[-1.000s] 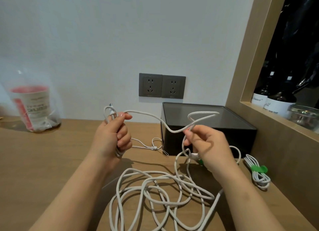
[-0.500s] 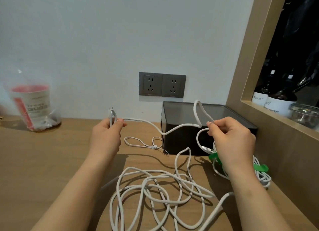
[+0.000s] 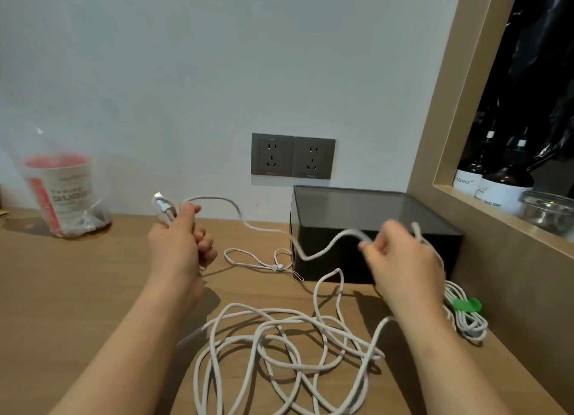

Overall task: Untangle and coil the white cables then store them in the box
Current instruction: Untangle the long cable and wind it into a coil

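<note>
white cable (image 3: pixel 307 258): left hand (image 3: pixel 177 244) fingers grip its plug end, right hand (image 3: pixel 400 259) fingers pinch it further along.

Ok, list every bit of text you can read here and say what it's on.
"Master": label of the left bottle on the shelf.
"LIQUID SOAP", faint: label of the right bottle; its script word is unreadable.
Print on the cup in the plastic bag: too blurred to read.
Marks on the sockets: too small to read.

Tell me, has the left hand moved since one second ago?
Yes. The left hand, which grips the white cable near its plug, has shifted left, farther from the black box and the wall sockets.
</note>
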